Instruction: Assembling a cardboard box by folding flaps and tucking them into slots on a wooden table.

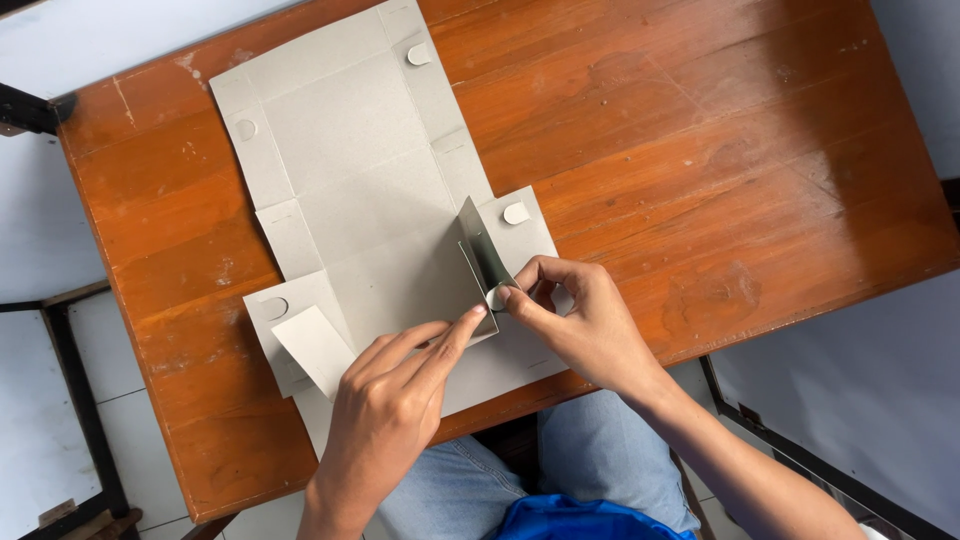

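A raised side flap point(482, 262) of the flat grey die-cut cardboard sheet point(350, 170) is pinched by the right hand point(580, 320); the sheet is pressed onto the brown wooden table point(700, 150) by the left hand's point(395, 400) extended fingers.

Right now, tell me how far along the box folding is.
Early. The grey cardboard sheet lies mostly flat on the wooden table. One side flap stands up, pinched by the right hand, while the left hand presses the base beside it. A small flap at lower left is lifted. The far panels and tabs remain unfolded.
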